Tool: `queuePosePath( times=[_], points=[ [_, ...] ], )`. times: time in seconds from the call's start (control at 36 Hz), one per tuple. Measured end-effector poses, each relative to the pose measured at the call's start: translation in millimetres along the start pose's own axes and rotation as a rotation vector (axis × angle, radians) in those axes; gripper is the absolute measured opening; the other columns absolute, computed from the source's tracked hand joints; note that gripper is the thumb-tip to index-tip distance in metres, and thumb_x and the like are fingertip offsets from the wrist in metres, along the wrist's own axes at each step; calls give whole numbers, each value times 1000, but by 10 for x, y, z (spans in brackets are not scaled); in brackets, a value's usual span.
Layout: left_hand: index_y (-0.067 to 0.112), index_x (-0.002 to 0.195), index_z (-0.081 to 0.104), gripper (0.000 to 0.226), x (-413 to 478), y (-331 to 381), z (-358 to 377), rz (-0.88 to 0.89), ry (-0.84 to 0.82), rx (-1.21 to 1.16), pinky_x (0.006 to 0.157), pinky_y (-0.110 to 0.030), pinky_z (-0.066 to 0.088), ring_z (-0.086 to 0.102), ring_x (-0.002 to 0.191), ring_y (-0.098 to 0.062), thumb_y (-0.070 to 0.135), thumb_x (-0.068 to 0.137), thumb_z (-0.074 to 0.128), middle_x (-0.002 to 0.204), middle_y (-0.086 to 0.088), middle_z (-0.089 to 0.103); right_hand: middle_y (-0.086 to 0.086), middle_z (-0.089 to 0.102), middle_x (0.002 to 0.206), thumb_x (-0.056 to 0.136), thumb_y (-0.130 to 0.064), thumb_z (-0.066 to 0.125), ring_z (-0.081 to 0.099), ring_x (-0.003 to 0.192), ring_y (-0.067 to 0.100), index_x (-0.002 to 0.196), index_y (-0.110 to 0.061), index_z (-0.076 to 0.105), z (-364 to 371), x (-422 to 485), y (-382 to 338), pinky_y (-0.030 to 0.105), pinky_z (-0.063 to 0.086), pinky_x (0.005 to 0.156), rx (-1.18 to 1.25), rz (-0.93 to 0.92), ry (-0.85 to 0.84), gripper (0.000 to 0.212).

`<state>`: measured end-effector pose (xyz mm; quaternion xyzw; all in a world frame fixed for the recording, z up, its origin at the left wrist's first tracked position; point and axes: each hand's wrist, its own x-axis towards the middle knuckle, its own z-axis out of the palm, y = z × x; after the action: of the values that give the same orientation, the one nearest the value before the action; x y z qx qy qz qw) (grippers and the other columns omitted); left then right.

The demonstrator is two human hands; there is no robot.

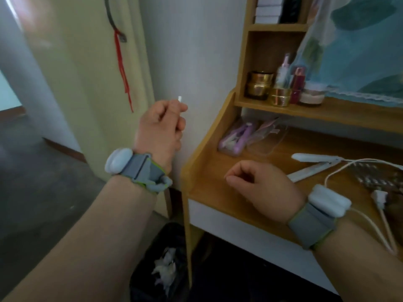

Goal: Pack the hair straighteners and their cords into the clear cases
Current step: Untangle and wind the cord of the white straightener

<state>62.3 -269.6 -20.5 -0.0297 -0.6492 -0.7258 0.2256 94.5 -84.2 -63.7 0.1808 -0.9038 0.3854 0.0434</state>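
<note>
My left hand [160, 125] is raised left of the desk, in front of the wall, pinching a small white piece [180, 98] that sticks up from its fingertips. Over the desk's left part hovers my right hand [259, 187], fingers loosely curled and holding nothing. A white hair straightener [314, 163] lies open on the desk to its right, its white cord [357, 162] and plug [380, 198] beside it. A purple straightener sits in a clear case [234, 138] at the back left. Next to it lies another clear case [269, 137].
The wooden desk [209, 171] has a raised side panel and a shelf with cosmetic jars [259, 85] and bottles. A dark comb-like item [379, 177] lies at the right edge. A black waste bin [162, 264] with white scraps stands under the desk's left corner.
</note>
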Motion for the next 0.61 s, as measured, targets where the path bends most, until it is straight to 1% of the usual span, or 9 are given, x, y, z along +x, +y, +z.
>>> queuePosePath(
  times=[0.08,0.17,0.22,0.31,0.36,0.42,0.47,0.53,0.61],
  points=[
    [19,81,61,24,14,-221,-362,-85,85,90,37,-17,24,30,39,-5,21,99,45,56,4,45,-15,61,64,89,-25,62,54,59,-8,81,-25,65,210,35,-148,9,40,57,71,-57,-29,9],
    [15,75,60,24,13,-613,-786,-279,135,183,41,-19,28,35,38,-6,15,97,49,59,2,49,-15,65,68,88,-24,61,58,63,-3,80,-25,66,398,29,-258,10,43,57,134,-97,-94,9],
    [11,74,55,26,-49,-919,-974,-491,91,146,40,-15,29,36,34,-5,11,98,48,63,-2,47,-12,66,70,88,-25,61,60,64,0,81,-27,65,452,-6,-282,13,45,57,164,-108,-129,9],
    [6,73,52,28,-266,-1426,-1265,-772,44,228,43,-19,33,42,34,-7,2,99,43,59,-2,50,-12,66,70,88,-25,61,60,65,0,83,-28,66,627,-51,-338,18,48,60,179,-123,-234,8],
    [5,72,55,26,-425,-1672,-1395,-878,28,319,47,-22,40,49,39,-8,-1,96,46,52,-2,55,-13,67,70,88,-26,61,61,66,-3,85,-29,66,734,-86,-365,15,49,63,162,-133,-334,7],
    [6,68,55,26,-566,-1855,-1513,-920,6,391,48,-16,43,50,52,-10,-3,93,49,58,-4,53,-15,67,72,89,-30,59,62,69,-4,86,-32,65,844,-103,-385,17,51,67,109,-133,-425,7],
    [-2,82,62,14,-662,-1942,-1570,-970,-1,395,43,-11,43,50,57,-11,-3,91,52,65,-7,53,-16,67,73,90,-33,58,62,72,-5,87,-35,63,947,-103,-387,18,51,70,64,-111,-479,7],
    [-14,110,59,23,-724,-2062,-1638,-1005,4,425,41,-12,45,52,59,-12,-3,91,53,75,-10,60,-16,66,74,91,-33,57,62,74,-5,86,-36,62,1058,-95,-376,20,52,72,47,-75,-510,7],
    [-12,123,54,32,-740,-2236,-1723,-1003,42,384,51,-13,49,57,67,-18,2,95,51,116,-24,63,-16,65,74,91,-33,57,61,74,-5,86,-36,61,1228,-84,-330,18,51,72,19,-29,-544,7]
  ],
)
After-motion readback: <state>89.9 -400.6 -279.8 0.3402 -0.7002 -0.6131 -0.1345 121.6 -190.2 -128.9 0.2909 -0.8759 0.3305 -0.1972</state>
